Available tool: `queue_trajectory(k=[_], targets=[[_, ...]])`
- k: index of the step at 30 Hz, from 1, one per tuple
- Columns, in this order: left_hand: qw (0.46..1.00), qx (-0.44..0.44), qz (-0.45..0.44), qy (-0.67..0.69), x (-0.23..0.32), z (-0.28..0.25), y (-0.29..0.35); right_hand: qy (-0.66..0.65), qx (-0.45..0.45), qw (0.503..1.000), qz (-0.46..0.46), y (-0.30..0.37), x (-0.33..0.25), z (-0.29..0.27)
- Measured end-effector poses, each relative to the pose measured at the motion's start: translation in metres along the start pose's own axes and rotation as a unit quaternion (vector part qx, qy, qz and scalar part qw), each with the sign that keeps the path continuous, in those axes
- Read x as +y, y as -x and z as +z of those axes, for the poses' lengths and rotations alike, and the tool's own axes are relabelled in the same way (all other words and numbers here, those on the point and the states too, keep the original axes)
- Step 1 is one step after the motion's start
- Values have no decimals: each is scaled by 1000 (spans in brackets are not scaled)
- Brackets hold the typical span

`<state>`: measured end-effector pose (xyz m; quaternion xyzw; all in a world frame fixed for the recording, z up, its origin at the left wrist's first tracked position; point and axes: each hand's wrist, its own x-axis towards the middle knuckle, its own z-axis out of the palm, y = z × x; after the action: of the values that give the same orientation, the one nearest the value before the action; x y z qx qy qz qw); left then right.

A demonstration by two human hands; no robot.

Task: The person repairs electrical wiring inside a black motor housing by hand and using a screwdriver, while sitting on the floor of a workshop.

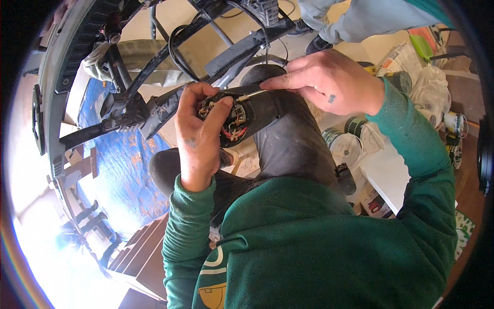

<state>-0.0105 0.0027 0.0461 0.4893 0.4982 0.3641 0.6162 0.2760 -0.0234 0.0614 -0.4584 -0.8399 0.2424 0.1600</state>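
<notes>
My left hand (198, 136) grips a round black housing (261, 114) above my lap, thumb across its open end. Inside show red wires (234, 134), pale connectors and small metal parts. From the other side my right hand (329, 82) pinches a slim, metallic tool (253, 95). Its light-coloured tip reaches the housing's opening near my left thumb. Whether it is a screwdriver or a small brush I cannot tell. My right fingers cover its rear end.
A black metal frame (242, 49) with cables stands ahead and left. Blue sheeting (123, 175) lies at left, with brown stepped boards (141, 252) nearer. Wire spools (343, 147) and a clear plastic bag (431, 87) sit at right. Another person's legs (360, 23) are at the far side.
</notes>
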Motion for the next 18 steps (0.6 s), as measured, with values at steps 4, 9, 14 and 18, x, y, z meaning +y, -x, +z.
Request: queue_trajectory(k=[4, 9, 14, 18], targets=[[1000, 10, -12, 21, 1, -1, 2, -39, -17, 999, -9, -2, 9, 5], [1000, 6, -11, 17, -1, -1, 2, -127, -26, 990, -48, -7, 32, 19], [999, 10, -15, 40, 1, 2, 3, -202, -26, 978, -48, -9, 41, 36], [1000, -3, -4, 7, 1, 0, 2, -159, 4, 986, -57, -6, 33, 25]])
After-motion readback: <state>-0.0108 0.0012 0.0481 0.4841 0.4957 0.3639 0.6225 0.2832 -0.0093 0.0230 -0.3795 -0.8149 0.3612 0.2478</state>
